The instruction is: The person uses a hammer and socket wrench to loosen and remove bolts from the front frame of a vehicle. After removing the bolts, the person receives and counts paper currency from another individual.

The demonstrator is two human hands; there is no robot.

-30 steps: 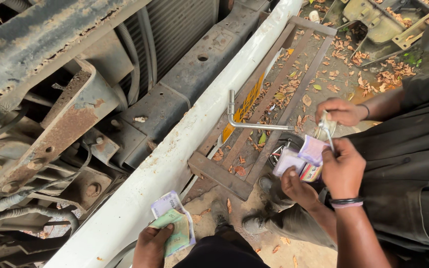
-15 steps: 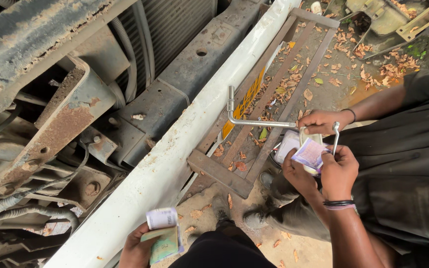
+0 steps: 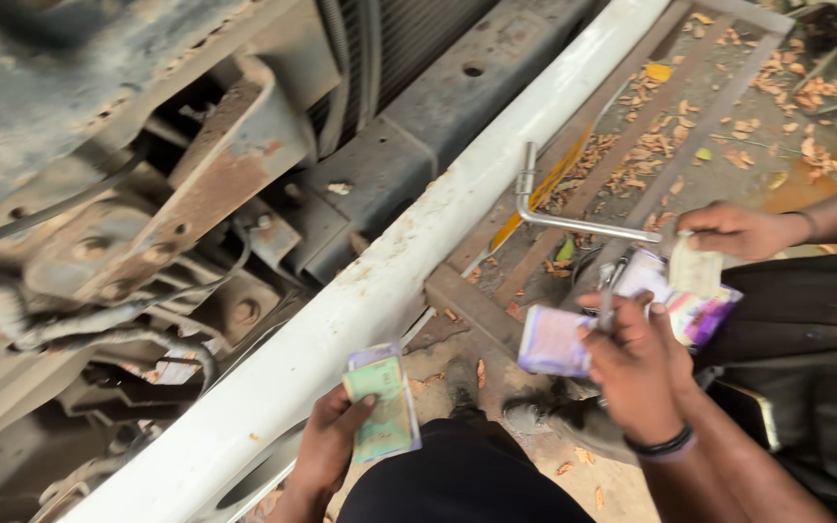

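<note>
My left hand (image 3: 326, 455) is at the bottom, beside the white bumper bar (image 3: 341, 329), and grips a small stack of green and purple banknotes (image 3: 382, 412). My right hand (image 3: 636, 373), with a black band on its wrist, is closed on a purple banknote (image 3: 552, 341); a thin metal piece (image 3: 608, 291) sticks up between its fingers. More purple and white notes (image 3: 699, 312) lie just behind it. Another person's hand (image 3: 733, 230) reaches in from the right with a pale folded note (image 3: 695, 269), next to the end of an L-shaped metal wrench (image 3: 573, 225).
A vehicle's rusty underframe (image 3: 196, 194), hoses and radiator fill the left and top. A rusty steel frame (image 3: 651, 145) lies on the dirt among dry leaves. The other person's dark clothing (image 3: 806, 358) fills the right side. A worn shoe (image 3: 554, 418) stands below the notes.
My left hand's notes went from rolled to flat and rose slightly. My right hand shifted down-left with the purple note. The other person's hand now holds a pale note.
</note>
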